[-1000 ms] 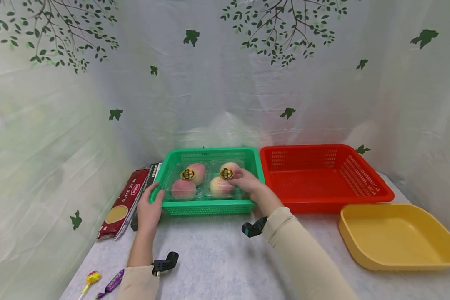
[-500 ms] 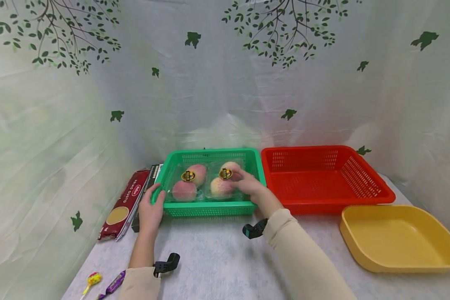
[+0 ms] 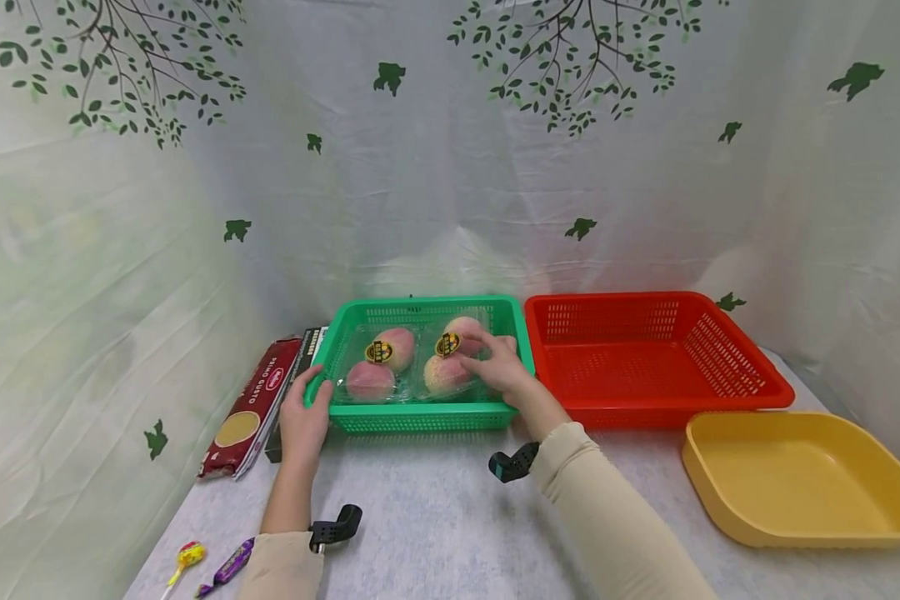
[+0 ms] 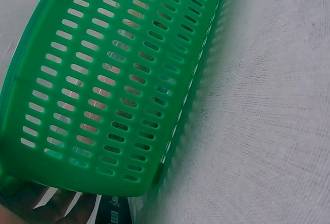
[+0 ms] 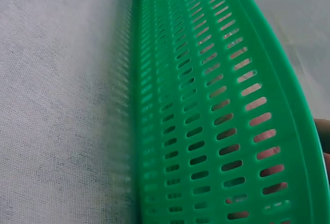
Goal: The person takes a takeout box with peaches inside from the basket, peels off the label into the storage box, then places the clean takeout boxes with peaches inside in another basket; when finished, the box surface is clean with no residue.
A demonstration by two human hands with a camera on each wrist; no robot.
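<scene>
A green plastic basket (image 3: 420, 417) stands on the table against the back curtain, and two clear packs of peaches lie in it. My left hand (image 3: 303, 421) grips the basket's left rim; in the left wrist view its fingers (image 4: 56, 208) show below the basket's end. My right hand (image 3: 506, 371) reaches over the basket's front right corner and holds the right peach pack (image 3: 446, 375) near its round black-and-gold label. That pack sits slightly askew. The left peach pack (image 3: 371, 381) lies flat beside it. In the right wrist view the basket wall hides most of the hand.
A red basket (image 3: 607, 358) adjoins the green one on the right, with a yellow tray (image 3: 802, 475) in front of it. To the left lie a dark red packet (image 3: 251, 408) and a black box (image 3: 273, 442). A lollipop (image 3: 187, 557) and a purple-wrapped candy (image 3: 228, 567) are near left.
The right peach pack has turned and tilted a little under my right hand, whose fingers have spread slightly. My left hand has stayed on the rim.
</scene>
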